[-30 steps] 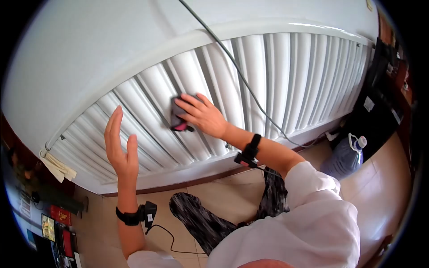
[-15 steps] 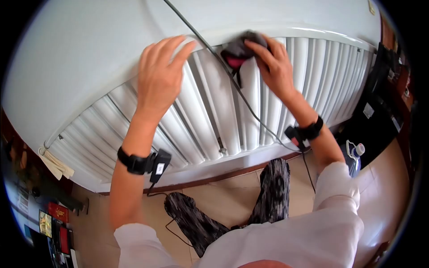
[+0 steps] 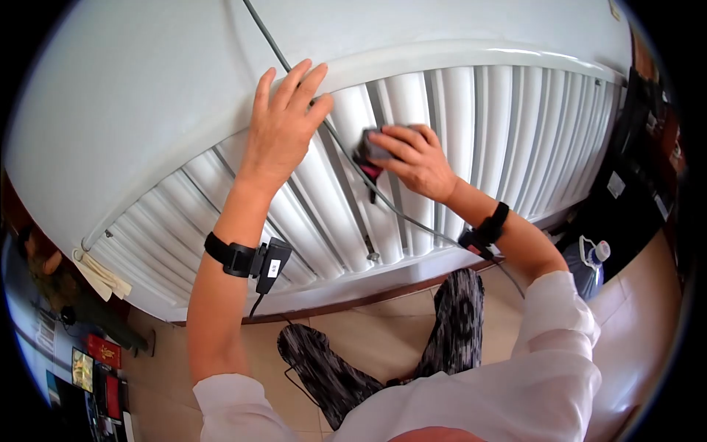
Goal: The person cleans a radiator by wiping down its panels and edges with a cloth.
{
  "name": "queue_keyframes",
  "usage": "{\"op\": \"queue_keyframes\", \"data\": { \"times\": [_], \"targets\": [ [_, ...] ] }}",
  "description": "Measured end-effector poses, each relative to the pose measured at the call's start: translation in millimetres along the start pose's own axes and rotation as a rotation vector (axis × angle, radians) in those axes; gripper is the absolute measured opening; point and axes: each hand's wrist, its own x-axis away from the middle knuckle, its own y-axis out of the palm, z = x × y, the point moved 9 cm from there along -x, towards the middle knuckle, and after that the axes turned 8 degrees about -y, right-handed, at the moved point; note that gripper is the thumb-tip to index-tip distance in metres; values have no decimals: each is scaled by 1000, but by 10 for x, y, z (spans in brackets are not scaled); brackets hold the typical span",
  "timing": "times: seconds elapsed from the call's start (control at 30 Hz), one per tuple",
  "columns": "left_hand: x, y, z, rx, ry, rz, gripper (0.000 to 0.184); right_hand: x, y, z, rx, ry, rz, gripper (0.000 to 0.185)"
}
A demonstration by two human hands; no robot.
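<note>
My right hand holds a dark cloth with a pink patch against the white ribbed radiator. Its fingers are bent over the cloth, near the radiator's middle. My left hand is at the radiator's upper edge with its fingers spread and nothing held. A grey cable runs down from the wall, passes behind the left fingers, and crosses the radiator beside the cloth. Black straps with small boxes are on both wrists.
A pale cloth hangs at the radiator's left end. On the right stand a large water bottle and a black cabinet. My legs are below, above the tiled floor. Screens and a red box are at lower left.
My left hand rose from the left ribs to the upper edge, by the cable. My right hand carried the dark cloth up and right, then lowered it onto the middle ribs.
</note>
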Motion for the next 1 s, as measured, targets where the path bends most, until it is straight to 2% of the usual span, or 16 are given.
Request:
{"op": "queue_keyframes", "data": {
  "times": [0.07,0.13,0.2,0.23,0.27,0.3,0.37,0.4,0.43,0.5,0.53,0.57,0.6,0.73,0.87,1.0],
  "targets": [
    [-14,0,-54,7,11,30,31,237,69,-126,-133,-120,-141,27],
    [-80,-46,-33,24,18,50,33,408,27,-157,-142,-142,-172,22],
    [-178,-74,-20,6,15,49,36,533,48,-193,-203,-257,-231,18],
    [-256,-62,9,25,26,37,36,541,47,-121,-120,-328,-225,20],
    [-326,-111,74,-10,66,112,35,467,-37,51,-48,-351,-116,25],
    [-393,-168,138,-44,106,192,36,223,-239,251,-126,-279,-53,31],
    [-591,-137,170,13,82,79,37,-123,-358,630,255,-204,-103,32],
    [-673,-53,167,47,48,-18,42,-308,-453,709,201,-141,-80,31],
    [-724,-69,193,90,45,55,35,-488,-547,787,146,-80,-54,31],
    [-822,62,210,66,7,-60,32,-503,-542,701,18,-65,-15,30],
    [-853,162,177,24,-39,-157,30,-423,-499,648,-61,-43,18,31],
    [-857,134,208,51,-8,-123,26,-285,-385,573,-45,-59,6,29],
    [-901,107,232,30,-35,-197,26,-170,-295,440,42,-87,29,27],
    [-946,114,202,123,-85,-251,28,478,138,127,-43,-74,8,23],
    [-977,48,255,111,-166,-318,33,988,273,-152,-149,-83,-111,20],
    [-1037,189,170,92,-159,-365,33,1383,357,-321,-157,-151,-274,15]
  ]
}}
